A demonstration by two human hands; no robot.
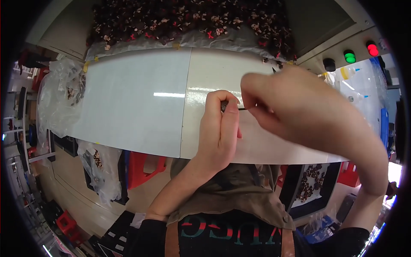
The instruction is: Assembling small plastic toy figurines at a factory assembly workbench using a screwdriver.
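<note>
over the table (137, 113), left hand (218, 132) pinches a dark piece (223, 106), right hand (287, 98) a thin tool (242, 109) crosswise, pointing left

From where I stand I count two hands, one left hand (218, 132) and one right hand (295, 100). They have one small dark piece (223, 106) and one thin dark stick (242, 109). The table has two boards, one bluish-white board (132, 107) and one cream board (207, 75). There is one big pile of little dark pieces (192, 21), far too many to count. I see one green light (349, 56), one red light (372, 49) and one black knob (329, 64). On the left I count two clear bags (55, 103). One black tray (293, 185) is below the table. I find at least three red plastic things (135, 169), and one apron (227, 198).
</note>
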